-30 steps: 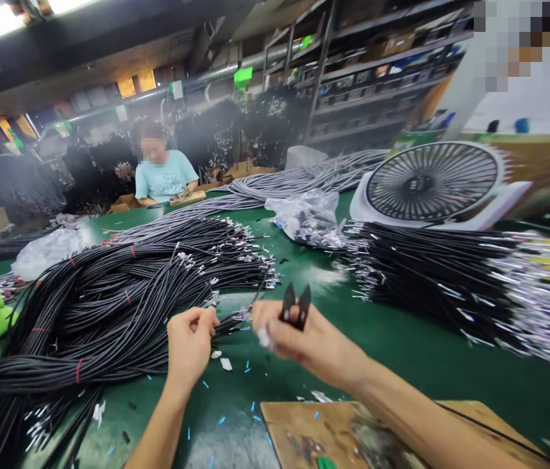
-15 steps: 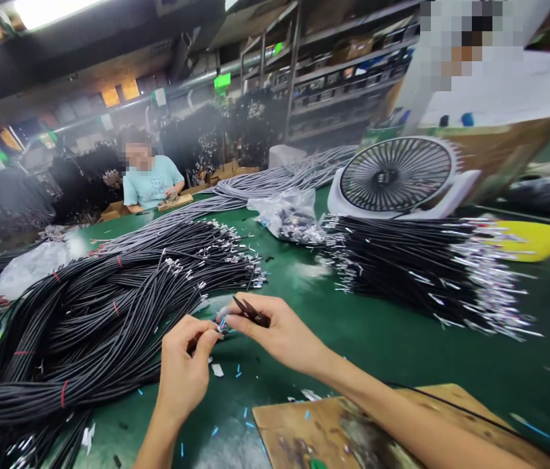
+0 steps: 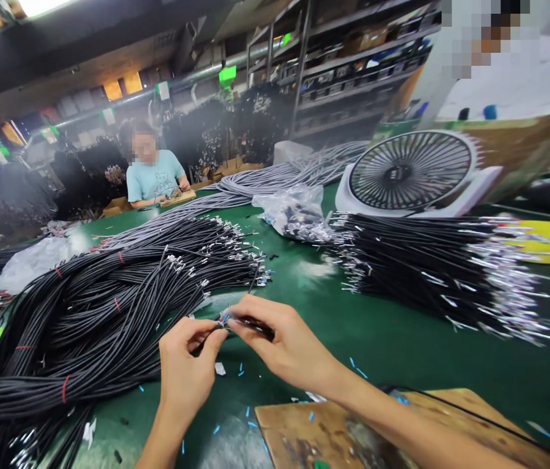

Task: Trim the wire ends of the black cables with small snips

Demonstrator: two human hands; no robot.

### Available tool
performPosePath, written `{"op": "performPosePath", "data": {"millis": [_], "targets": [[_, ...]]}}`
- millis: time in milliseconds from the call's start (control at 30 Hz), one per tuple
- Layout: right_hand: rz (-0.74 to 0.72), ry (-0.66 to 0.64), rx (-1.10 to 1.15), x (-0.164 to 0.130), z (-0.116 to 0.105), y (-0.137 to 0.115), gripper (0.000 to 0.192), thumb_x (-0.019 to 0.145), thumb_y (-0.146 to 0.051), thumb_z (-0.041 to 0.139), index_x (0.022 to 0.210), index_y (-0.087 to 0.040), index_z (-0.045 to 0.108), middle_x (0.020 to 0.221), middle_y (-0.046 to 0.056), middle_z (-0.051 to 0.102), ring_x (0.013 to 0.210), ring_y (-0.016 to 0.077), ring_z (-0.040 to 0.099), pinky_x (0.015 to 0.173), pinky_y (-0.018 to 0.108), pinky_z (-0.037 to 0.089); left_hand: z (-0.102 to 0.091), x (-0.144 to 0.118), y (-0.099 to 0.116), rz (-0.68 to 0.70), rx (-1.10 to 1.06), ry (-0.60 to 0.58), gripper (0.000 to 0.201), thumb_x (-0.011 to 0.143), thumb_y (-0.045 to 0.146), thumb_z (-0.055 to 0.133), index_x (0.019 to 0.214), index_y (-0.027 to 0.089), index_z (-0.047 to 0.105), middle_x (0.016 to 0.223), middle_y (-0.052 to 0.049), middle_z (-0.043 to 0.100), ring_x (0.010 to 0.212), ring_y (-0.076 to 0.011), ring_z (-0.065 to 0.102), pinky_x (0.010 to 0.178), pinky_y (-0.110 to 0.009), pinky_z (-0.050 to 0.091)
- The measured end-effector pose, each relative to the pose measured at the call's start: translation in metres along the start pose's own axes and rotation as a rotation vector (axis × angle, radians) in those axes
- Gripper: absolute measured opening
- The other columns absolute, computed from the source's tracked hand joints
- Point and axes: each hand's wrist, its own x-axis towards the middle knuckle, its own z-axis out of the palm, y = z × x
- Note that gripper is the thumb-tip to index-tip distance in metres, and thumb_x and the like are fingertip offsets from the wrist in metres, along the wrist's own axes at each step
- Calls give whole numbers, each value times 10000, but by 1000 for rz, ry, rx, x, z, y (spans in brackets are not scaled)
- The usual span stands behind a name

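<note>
Cable end: a thin black cable [image 3: 206,337] with a stripped tip of small coloured wires is pinched between the thumb and forefinger of the left hand [image 3: 187,368], just above the green counter [image 3: 382,339]; the tip is seen at the point where both hands meet.
Left hand: it is closed around the cable, the fingers curled in, the forearm raised from the lower edge of the view.
Right hand: the right hand [image 3: 282,345] is closed on a pair of small black snips [image 3: 254,323], whose dark blades are laid along the fingers and pointed left at the cable tip; whether the blades are touching the wires cannot be told.
Cable heap: a large heap of long black cables [image 3: 109,306], bound in places with red ties, is spread over the counter to the left, with metal-tipped ends fanned near the hands.
Second stack: a flat stack of black metal-tipped cables [image 3: 431,267] is laid to the right, well apart from the hands.
Fan: a round white desk fan [image 3: 414,172] is stood behind that stack.
Board: a worn wooden board [image 3: 333,436] is placed under the right forearm.
Scraps: small blue offcuts [image 3: 241,371] are scattered on the counter below the hands.
Co-worker: a person in a light blue shirt [image 3: 153,179] is seated at the far end.
</note>
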Motion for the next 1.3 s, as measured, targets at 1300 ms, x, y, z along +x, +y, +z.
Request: {"op": "performPosePath", "data": {"millis": [1300], "targets": [[153, -76, 143, -7, 10, 1, 155, 889, -189, 384, 812, -179, 518, 774, 34, 596, 706, 156, 541, 644, 271, 459, 1, 6, 12, -201, -354, -52, 188, 542, 163, 667, 390, 142, 558, 413, 33, 502, 353, -72, 457, 353, -180, 380]]}}
